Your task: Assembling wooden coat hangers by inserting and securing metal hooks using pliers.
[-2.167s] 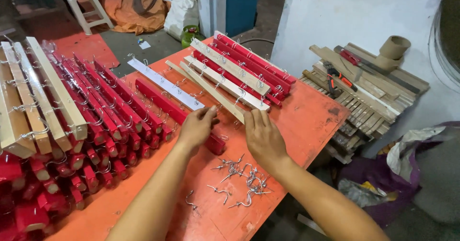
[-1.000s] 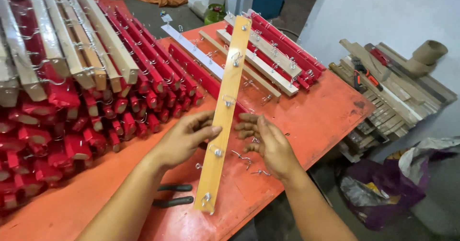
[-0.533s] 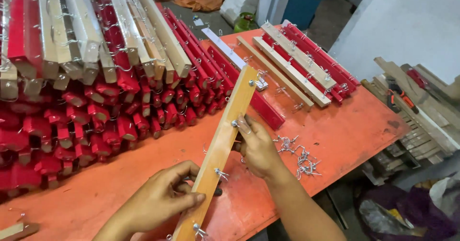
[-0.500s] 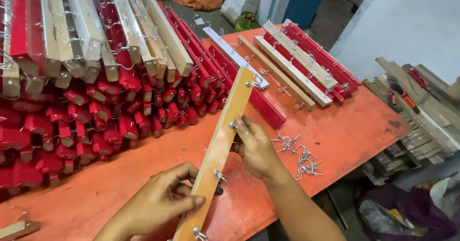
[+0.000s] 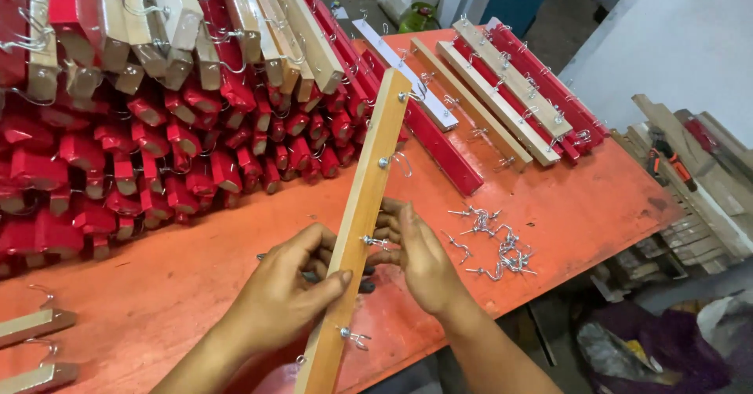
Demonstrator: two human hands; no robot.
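Head view: a long pale wooden strip [image 5: 362, 214] slants from the near edge up toward the far right, above the orange desk [image 5: 596, 206]. Small metal hooks [image 5: 375, 242] are screwed in a row down its face. The left hand [image 5: 286, 296] wraps the strip low down, thumb across the front. The right hand [image 5: 420, 257] pinches the middle hook with its fingers. Loose hooks [image 5: 494, 241] lie just right; red strips [image 5: 157, 151] are piled at far left
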